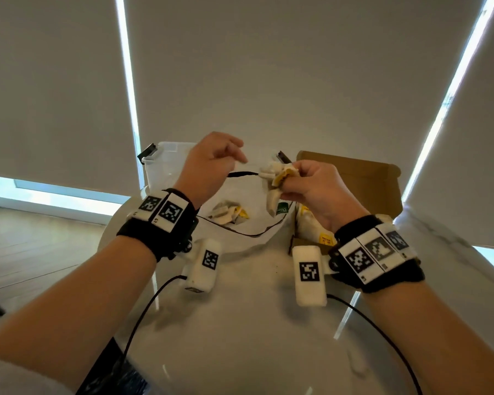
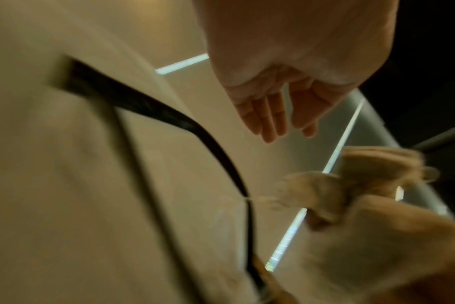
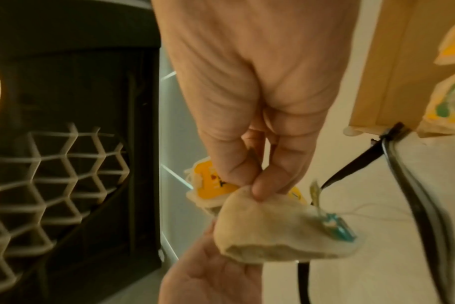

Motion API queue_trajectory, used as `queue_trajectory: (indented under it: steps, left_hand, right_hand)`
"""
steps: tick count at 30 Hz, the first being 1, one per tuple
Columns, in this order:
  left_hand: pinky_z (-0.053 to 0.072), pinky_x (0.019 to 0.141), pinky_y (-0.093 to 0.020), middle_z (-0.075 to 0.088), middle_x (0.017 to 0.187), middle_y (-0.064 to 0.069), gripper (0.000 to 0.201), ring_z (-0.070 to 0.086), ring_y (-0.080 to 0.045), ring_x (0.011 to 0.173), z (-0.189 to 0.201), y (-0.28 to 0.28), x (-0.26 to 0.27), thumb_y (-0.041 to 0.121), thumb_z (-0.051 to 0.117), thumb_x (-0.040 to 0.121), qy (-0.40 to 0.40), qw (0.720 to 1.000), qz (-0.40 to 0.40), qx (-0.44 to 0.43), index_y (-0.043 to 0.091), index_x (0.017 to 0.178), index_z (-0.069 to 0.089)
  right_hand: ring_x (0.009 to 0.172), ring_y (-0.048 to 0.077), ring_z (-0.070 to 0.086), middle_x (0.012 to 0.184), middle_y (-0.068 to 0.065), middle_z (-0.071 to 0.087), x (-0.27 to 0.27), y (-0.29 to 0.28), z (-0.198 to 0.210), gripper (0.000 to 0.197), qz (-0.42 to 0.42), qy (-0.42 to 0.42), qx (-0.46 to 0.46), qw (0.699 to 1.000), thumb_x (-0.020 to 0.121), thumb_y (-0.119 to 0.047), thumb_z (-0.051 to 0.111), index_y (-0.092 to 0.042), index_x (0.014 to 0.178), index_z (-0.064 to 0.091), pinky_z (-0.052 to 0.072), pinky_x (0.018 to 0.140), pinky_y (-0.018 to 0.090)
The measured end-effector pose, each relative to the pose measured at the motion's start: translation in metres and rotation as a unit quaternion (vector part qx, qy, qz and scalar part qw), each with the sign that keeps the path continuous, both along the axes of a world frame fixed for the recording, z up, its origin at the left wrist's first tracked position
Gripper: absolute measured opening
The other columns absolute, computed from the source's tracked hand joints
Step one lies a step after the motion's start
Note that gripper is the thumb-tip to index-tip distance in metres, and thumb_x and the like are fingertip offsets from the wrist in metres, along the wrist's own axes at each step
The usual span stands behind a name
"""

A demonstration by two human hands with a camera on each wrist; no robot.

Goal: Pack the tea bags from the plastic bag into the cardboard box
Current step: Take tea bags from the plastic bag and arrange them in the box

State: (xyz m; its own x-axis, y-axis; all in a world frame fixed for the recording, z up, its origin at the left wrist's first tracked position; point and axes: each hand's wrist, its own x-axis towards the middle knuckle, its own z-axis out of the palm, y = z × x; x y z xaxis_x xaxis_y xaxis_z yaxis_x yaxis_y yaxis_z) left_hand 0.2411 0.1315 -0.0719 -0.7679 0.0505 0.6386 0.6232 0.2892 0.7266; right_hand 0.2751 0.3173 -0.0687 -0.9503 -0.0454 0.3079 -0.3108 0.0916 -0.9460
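Note:
A clear plastic bag with a black zip rim is held up over the white table. My left hand pinches its top edge; in the blurred left wrist view the fingers hang beside the black rim. A few tea bags lie inside it. My right hand pinches a bunch of tea bags at the bag's mouth; in the right wrist view the thumb and a finger grip a beige tea bag with yellow tags. The open cardboard box stands to the right, with tea bags in it.
A clear plastic tub with black latches stands behind the bag. The round white table ends near the left, over a wooden floor. Black cables run from both wrist units. A dark mesh-backed object shows in the right wrist view.

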Motion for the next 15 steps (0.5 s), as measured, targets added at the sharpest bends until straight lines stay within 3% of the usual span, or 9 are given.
queue_trajectory:
  steps: [3, 5, 7, 9, 12, 15]
  left_hand:
    - [0.051, 0.084, -0.033, 0.064, 0.109, -0.007, 0.012, 0.061, -0.022, 0.096, 0.014, 0.033, 0.015, 0.025, 0.053, 0.091, -0.097, 0.988, -0.118, 0.036, 0.022, 0.099, 0.061]
    - [0.052, 0.088, -0.035, 0.061, 0.11, -0.003, 0.028, 0.06, -0.02, 0.097, 0.018, 0.053, 0.024, 0.041, 0.041, 0.098, -0.203, 0.962, -0.184, 0.023, 0.02, 0.111, 0.054]
    - [0.048, 0.096, -0.04, 0.057, 0.118, -0.004, 0.049, 0.058, -0.021, 0.106, 0.013, 0.068, 0.028, 0.057, 0.031, 0.095, -0.26, 0.938, -0.226, -0.035, 0.021, 0.123, 0.048]
    - [0.046, 0.098, -0.045, 0.054, 0.126, -0.006, 0.063, 0.058, -0.024, 0.11, 0.001, 0.079, 0.028, 0.066, 0.033, 0.086, -0.295, 0.916, -0.266, -0.052, 0.023, 0.132, 0.04]
    - [0.051, 0.084, -0.043, 0.053, 0.122, -0.005, 0.061, 0.063, -0.023, 0.098, -0.016, 0.094, 0.024, 0.059, 0.047, 0.084, -0.325, 0.887, -0.329, 0.009, 0.028, 0.134, 0.032]
    - [0.049, 0.063, -0.028, 0.059, 0.103, 0.0, 0.052, 0.062, -0.014, 0.082, -0.019, 0.108, 0.024, 0.039, 0.052, 0.094, -0.31, 0.904, -0.295, 0.014, 0.032, 0.138, 0.026]
  right_hand:
    - [0.065, 0.009, 0.067, 0.075, 0.004, 0.068, 0.012, 0.007, -0.006, 0.018, 0.016, -0.03, -0.097, 0.995, 0.082, 0.012, 0.056, -0.004, 0.085, 0.064, 0.055, 0.063, 0.019]
    - [0.063, 0.011, 0.064, 0.072, 0.004, 0.067, 0.016, 0.014, -0.006, 0.02, 0.023, -0.048, -0.185, 0.981, 0.084, 0.013, 0.052, -0.004, 0.081, 0.063, 0.055, 0.065, 0.021]
    - [0.062, 0.012, 0.062, 0.069, 0.006, 0.065, 0.016, 0.023, -0.006, 0.021, 0.015, -0.051, -0.255, 0.965, 0.086, 0.012, 0.049, -0.003, 0.078, 0.061, 0.055, 0.063, 0.021]
    - [0.075, 0.017, 0.062, 0.084, 0.013, 0.064, 0.015, 0.031, -0.007, 0.016, 0.032, -0.058, -0.307, 0.949, 0.087, 0.009, 0.049, 0.0, 0.088, 0.062, 0.056, 0.069, 0.024]
    - [0.095, 0.023, 0.061, 0.105, 0.018, 0.063, 0.013, 0.04, -0.013, 0.021, 0.063, -0.097, -0.338, 0.934, 0.09, -0.001, 0.049, -0.001, 0.108, 0.06, 0.056, 0.078, 0.032]
    - [0.096, 0.022, 0.063, 0.105, 0.017, 0.065, 0.011, 0.046, -0.014, 0.026, 0.046, -0.127, -0.363, 0.922, 0.093, -0.005, 0.046, 0.0, 0.116, 0.058, 0.054, 0.086, 0.033]
